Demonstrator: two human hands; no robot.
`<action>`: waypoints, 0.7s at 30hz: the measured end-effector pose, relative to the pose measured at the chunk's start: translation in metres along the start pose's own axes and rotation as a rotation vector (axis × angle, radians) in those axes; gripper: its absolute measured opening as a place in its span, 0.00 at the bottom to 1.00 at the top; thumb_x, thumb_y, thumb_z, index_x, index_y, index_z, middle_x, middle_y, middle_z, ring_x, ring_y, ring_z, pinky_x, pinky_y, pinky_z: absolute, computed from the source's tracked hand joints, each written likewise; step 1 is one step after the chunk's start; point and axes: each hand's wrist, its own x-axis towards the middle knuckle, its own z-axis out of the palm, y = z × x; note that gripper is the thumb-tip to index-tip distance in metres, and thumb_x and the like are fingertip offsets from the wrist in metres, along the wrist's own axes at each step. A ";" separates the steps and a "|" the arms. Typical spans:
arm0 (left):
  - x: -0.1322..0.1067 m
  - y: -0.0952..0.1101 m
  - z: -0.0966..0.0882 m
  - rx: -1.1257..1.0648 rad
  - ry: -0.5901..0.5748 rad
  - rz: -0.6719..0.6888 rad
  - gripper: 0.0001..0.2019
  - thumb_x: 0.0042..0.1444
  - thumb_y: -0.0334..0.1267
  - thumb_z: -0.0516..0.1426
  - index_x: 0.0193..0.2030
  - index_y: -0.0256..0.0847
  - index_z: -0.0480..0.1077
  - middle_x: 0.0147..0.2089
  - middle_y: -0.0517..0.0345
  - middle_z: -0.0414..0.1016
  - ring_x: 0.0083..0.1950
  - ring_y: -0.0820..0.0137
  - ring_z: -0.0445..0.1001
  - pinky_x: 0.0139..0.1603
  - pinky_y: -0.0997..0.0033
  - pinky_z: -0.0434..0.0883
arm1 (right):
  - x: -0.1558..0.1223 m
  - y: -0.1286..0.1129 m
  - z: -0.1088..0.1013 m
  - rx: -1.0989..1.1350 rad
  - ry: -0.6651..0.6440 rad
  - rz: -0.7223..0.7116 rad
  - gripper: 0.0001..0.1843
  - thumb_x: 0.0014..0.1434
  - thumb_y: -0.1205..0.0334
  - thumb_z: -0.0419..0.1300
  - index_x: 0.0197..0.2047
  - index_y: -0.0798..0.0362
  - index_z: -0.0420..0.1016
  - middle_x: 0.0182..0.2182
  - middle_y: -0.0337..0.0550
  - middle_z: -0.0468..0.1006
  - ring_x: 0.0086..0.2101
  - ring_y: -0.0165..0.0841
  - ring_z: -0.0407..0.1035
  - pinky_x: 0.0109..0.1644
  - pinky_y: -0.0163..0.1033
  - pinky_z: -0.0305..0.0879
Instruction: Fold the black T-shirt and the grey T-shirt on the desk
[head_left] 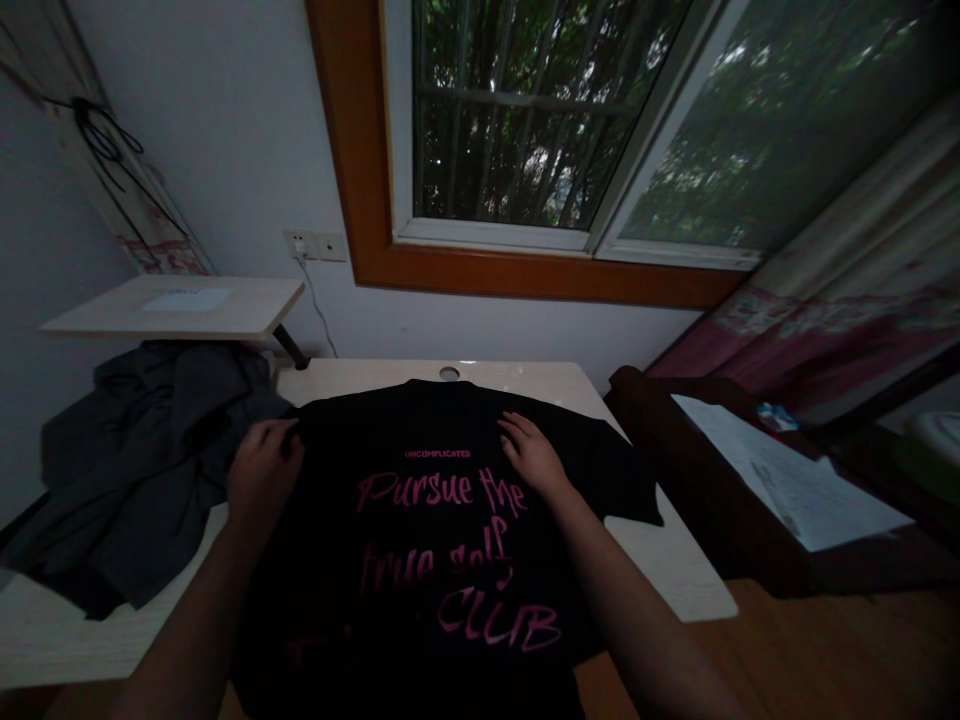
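"Head camera, and a black short-sleeved fabric T-shirt with pink lettering (442, 535) lies flat on the pale, wood-grained, rectangular tabletop (675, 570), filling the centre down to 6 o'clock. The 2 hands?"

"Left hand (264, 465) is at 10 o'clock on the shirt, fingers curled at its edge; whether it's pinching cloth, I can't tell! Right hand (531, 455) at 1 o'clock, palm down, fingers loosely spread on the fabric."

"Any danger?"

"I'd watch 6 o'clock: the shirt runs past the tabletop's near edge, so its own weight could drag it off. And the rumpled dark-grey cloth heap (150, 450) crowds the left hand from 9 o'clock; a wide sweep could catch it."

"Which way does the shirt point?"

"Collar (441, 388) to 12 o'clock, lettering up, long axis 12 to 6, the visible sleeve (630, 480) slanting towards 4!"
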 end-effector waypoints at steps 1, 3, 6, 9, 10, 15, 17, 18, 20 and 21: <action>0.005 -0.007 -0.008 0.035 0.042 -0.014 0.20 0.65 0.44 0.50 0.59 0.41 0.71 0.57 0.44 0.73 0.59 0.54 0.71 0.64 0.51 0.67 | -0.001 0.000 0.000 0.002 0.004 0.001 0.21 0.69 0.60 0.53 0.62 0.52 0.74 0.64 0.49 0.71 0.65 0.40 0.62 0.71 0.53 0.58; 0.013 -0.019 -0.019 0.129 0.047 -0.039 0.23 0.64 0.46 0.51 0.61 0.37 0.69 0.56 0.39 0.72 0.61 0.49 0.68 0.64 0.45 0.65 | -0.002 0.002 0.001 0.008 0.013 -0.002 0.21 0.69 0.61 0.53 0.61 0.52 0.75 0.63 0.49 0.71 0.65 0.41 0.62 0.70 0.53 0.59; 0.019 -0.029 -0.026 0.252 -0.080 -0.093 0.27 0.63 0.50 0.52 0.62 0.35 0.67 0.56 0.35 0.71 0.57 0.46 0.71 0.58 0.47 0.68 | -0.002 0.005 0.003 0.026 0.035 -0.013 0.20 0.68 0.60 0.53 0.60 0.51 0.76 0.63 0.49 0.72 0.64 0.42 0.63 0.70 0.53 0.60; 0.019 -0.030 -0.024 0.259 -0.270 -0.133 0.23 0.64 0.50 0.51 0.59 0.38 0.69 0.56 0.38 0.71 0.50 0.52 0.75 0.49 0.57 0.72 | -0.001 0.008 0.006 0.042 0.051 -0.025 0.20 0.68 0.60 0.53 0.60 0.51 0.76 0.63 0.49 0.72 0.64 0.43 0.64 0.70 0.53 0.60; 0.019 -0.029 -0.023 0.248 -0.335 -0.129 0.21 0.64 0.49 0.50 0.56 0.40 0.70 0.54 0.40 0.72 0.48 0.55 0.76 0.47 0.59 0.72 | -0.001 0.009 0.007 0.043 0.054 -0.026 0.20 0.68 0.60 0.53 0.60 0.51 0.76 0.62 0.49 0.72 0.64 0.43 0.64 0.70 0.52 0.60; 0.020 -0.027 -0.026 0.293 -0.268 -0.056 0.17 0.64 0.45 0.49 0.47 0.39 0.74 0.49 0.42 0.74 0.49 0.55 0.75 0.51 0.59 0.70 | -0.001 0.010 0.007 0.053 0.057 -0.024 0.20 0.68 0.60 0.54 0.59 0.50 0.77 0.62 0.48 0.73 0.63 0.43 0.64 0.70 0.53 0.61; 0.023 -0.026 -0.033 0.239 -0.156 -0.095 0.17 0.64 0.45 0.49 0.48 0.38 0.73 0.49 0.42 0.75 0.49 0.55 0.74 0.52 0.58 0.70 | -0.002 0.009 0.006 0.056 0.061 -0.022 0.19 0.68 0.60 0.54 0.59 0.50 0.77 0.62 0.48 0.73 0.63 0.43 0.65 0.70 0.53 0.60; 0.025 -0.026 -0.038 0.180 -0.129 -0.149 0.17 0.64 0.45 0.49 0.50 0.38 0.72 0.48 0.43 0.76 0.48 0.55 0.75 0.51 0.58 0.70 | -0.002 0.009 0.006 0.057 0.062 -0.022 0.19 0.68 0.60 0.54 0.59 0.50 0.77 0.62 0.49 0.73 0.63 0.43 0.65 0.70 0.53 0.60; 0.029 -0.024 -0.050 0.045 -0.105 -0.293 0.18 0.64 0.47 0.49 0.53 0.38 0.70 0.46 0.44 0.77 0.45 0.56 0.76 0.47 0.59 0.71 | -0.002 0.008 0.006 0.058 0.061 -0.024 0.19 0.68 0.60 0.54 0.59 0.51 0.77 0.62 0.49 0.73 0.63 0.43 0.65 0.70 0.54 0.60; 0.030 -0.024 -0.056 -0.012 -0.089 -0.360 0.19 0.65 0.47 0.49 0.54 0.38 0.69 0.46 0.45 0.77 0.44 0.56 0.76 0.46 0.58 0.71 | -0.002 0.008 0.006 0.058 0.061 -0.024 0.19 0.68 0.60 0.54 0.59 0.50 0.77 0.62 0.49 0.73 0.63 0.43 0.65 0.70 0.54 0.60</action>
